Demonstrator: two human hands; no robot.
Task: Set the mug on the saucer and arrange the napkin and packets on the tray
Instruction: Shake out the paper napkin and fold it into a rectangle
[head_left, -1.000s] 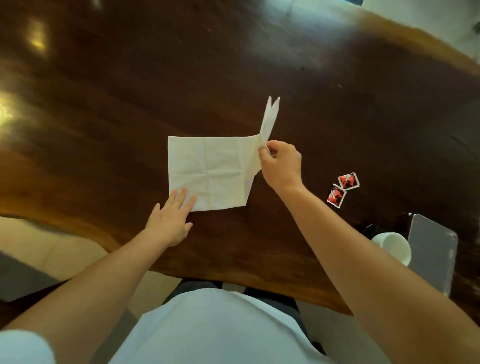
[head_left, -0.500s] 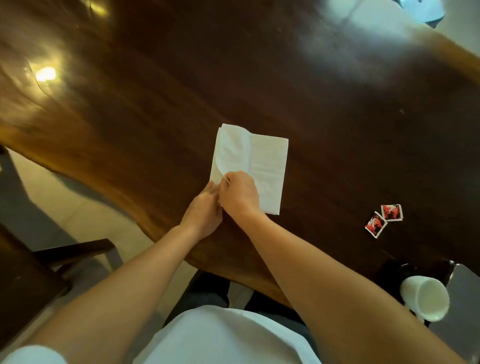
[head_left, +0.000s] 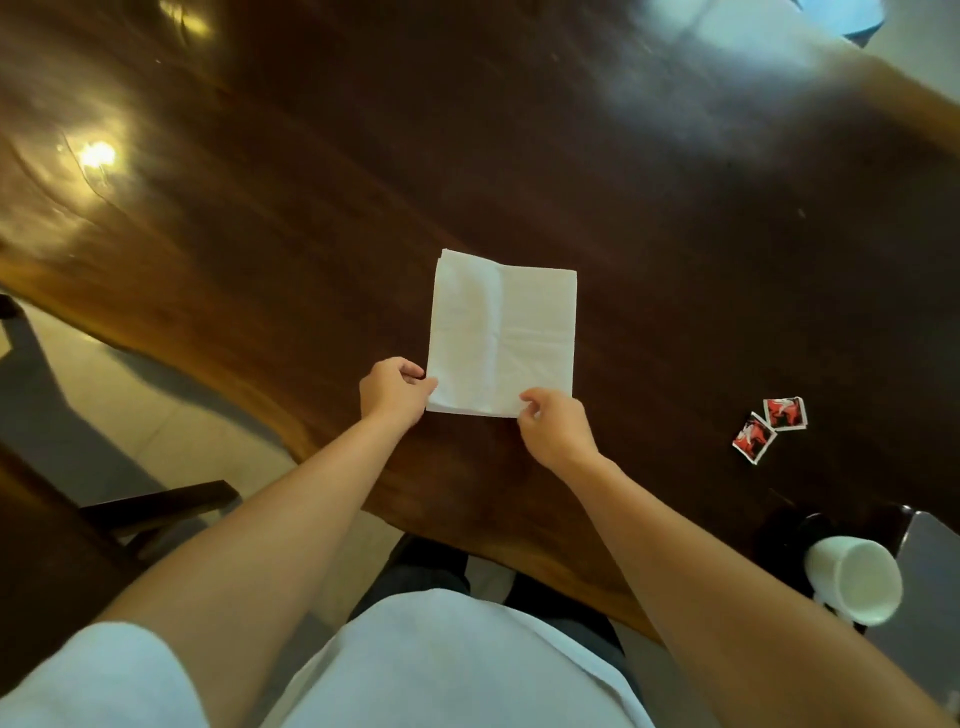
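Observation:
A white paper napkin (head_left: 501, 332) lies folded in half on the dark wooden table (head_left: 519, 156). My left hand (head_left: 395, 389) pinches its near left corner. My right hand (head_left: 556, 428) pinches its near edge towards the right corner. Two red and white packets (head_left: 770, 427) lie on the table to the right, apart from both hands. A white mug (head_left: 854, 579) stands at the lower right on something dark that I cannot make out, beside a grey tray (head_left: 930, 571).
The table's near edge runs diagonally from upper left to lower right, just below my hands. A dark wooden chair (head_left: 156, 506) stands at the lower left over a pale floor. Light glares on the table at the far left.
The napkin was spread out with its right flap lifted; my right hand folded it over to the left. Both hands have moved apart to the near corners of the folded napkin.

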